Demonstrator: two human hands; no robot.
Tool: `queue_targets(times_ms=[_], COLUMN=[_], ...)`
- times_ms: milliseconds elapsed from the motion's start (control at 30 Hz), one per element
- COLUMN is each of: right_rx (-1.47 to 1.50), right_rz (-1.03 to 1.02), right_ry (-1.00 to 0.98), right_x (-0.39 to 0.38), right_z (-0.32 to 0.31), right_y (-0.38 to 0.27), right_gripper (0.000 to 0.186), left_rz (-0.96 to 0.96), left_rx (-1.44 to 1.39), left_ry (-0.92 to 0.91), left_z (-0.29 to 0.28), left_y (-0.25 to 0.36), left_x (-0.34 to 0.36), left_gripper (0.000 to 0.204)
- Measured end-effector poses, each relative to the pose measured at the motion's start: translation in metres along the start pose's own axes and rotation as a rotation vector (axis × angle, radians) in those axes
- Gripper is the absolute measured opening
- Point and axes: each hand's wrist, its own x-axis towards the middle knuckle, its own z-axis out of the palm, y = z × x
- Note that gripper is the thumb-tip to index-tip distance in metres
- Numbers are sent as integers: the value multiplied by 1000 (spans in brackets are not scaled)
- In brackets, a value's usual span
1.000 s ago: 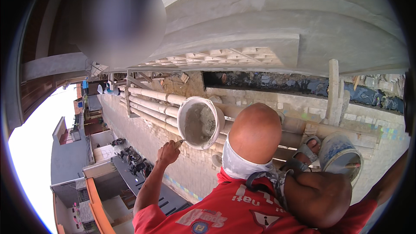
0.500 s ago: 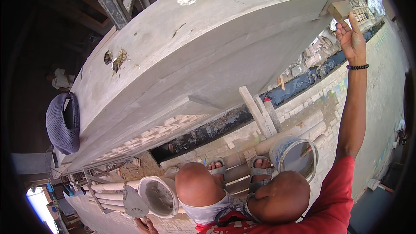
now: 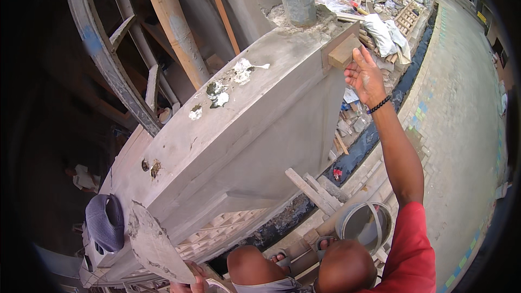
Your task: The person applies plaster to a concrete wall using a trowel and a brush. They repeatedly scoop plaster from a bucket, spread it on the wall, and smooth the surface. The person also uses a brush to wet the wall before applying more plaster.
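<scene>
while my right hand reaches to the upper right of the frame, fingers spread and touching the wooden block at the concrete beam's far end, my left hand at the bottom edge grips a mortar-caked trowel, blade pointing up-left, hands well apart.

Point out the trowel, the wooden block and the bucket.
trowel [image 3: 154,247], head view, middle of the blade
wooden block [image 3: 343,51], head view, its front face
bucket [image 3: 347,218], head view, left rim

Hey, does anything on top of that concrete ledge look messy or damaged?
Yes. Whitish mortar splatters and small chipped spots mar the concrete ledge, which is otherwise smooth. A grey cap lies at its lower end.
</scene>
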Motion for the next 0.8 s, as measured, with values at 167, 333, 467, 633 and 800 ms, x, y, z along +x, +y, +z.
queue_targets(times_ms=[167,333,467,633,800], right_rx=[21,35,386,417,488], right_rz=[32,38,56,38,122], right_ry=[-27,-26,-31,-80,-140], right_x=[3,7,31,21,34], right_z=[3,1,-22,-3,-14], right_y=[5,7,27,36,37], right_gripper=[68,66,51,24,17], left_rz=[684,933,1169,1425,1494], left_rx=[-288,-214,-198,-31,65], left_ry=[-61,-40,-45,96,73], left_z=[67,126,187,223,241], left_y=[232,338,408,462,490], left_x=[90,140,176,209,220], left_gripper=[43,42,45,43,45])
